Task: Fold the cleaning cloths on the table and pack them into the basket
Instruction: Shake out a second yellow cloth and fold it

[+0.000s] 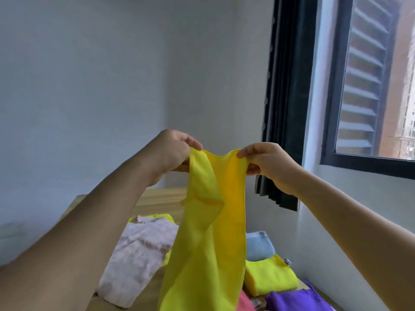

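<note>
Head view shows the left hand (173, 151) and the right hand (262, 162) each pinching a top corner of the yellow cloth (211, 232), which hangs above the wooden desk (157, 198).

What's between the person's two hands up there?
In the head view, the top edge of a yellow cloth spans the gap: the left hand and right hand each pinch an upper corner, and the rest hangs down over the table.
</note>
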`<state>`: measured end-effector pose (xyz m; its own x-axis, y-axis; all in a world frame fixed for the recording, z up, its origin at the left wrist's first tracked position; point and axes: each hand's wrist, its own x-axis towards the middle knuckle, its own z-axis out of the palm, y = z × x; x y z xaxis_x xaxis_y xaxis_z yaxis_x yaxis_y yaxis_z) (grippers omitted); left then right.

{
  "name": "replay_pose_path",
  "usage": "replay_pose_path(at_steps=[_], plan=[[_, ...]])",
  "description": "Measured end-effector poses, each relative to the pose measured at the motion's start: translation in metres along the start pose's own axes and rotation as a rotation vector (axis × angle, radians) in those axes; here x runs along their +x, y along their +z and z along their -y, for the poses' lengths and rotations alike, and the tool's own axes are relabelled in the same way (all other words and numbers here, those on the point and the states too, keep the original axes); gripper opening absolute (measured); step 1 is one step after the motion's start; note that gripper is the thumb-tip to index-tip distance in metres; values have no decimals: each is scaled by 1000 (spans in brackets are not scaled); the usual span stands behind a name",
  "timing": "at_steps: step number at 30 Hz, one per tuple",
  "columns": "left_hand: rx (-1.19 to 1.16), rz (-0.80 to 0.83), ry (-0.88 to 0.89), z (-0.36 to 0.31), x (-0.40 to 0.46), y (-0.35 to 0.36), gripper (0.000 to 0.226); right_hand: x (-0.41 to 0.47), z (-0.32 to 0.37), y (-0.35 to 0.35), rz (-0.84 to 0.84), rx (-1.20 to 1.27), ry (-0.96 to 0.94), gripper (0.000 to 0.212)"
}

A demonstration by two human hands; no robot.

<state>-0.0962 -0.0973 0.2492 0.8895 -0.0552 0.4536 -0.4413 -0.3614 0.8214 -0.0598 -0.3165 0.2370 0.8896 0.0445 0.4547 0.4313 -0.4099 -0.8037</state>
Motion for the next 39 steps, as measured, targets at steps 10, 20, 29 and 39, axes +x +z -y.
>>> replay_pose_path(at_steps=[10,20,29,39], plan=[[523,-52,472,-96,-39,38,36,-86,39,-74,302,41,-155,27],[477,5,507,-139,-71,44,41,-124,62,-100,274,6,-308,48],[589,-95,461,-148,-88,29,46,-139,84,-95,340,-130,-300,84],[600,-125,431,-150,-95,20,33,-151,92,-72,124,-516,-405,64]])
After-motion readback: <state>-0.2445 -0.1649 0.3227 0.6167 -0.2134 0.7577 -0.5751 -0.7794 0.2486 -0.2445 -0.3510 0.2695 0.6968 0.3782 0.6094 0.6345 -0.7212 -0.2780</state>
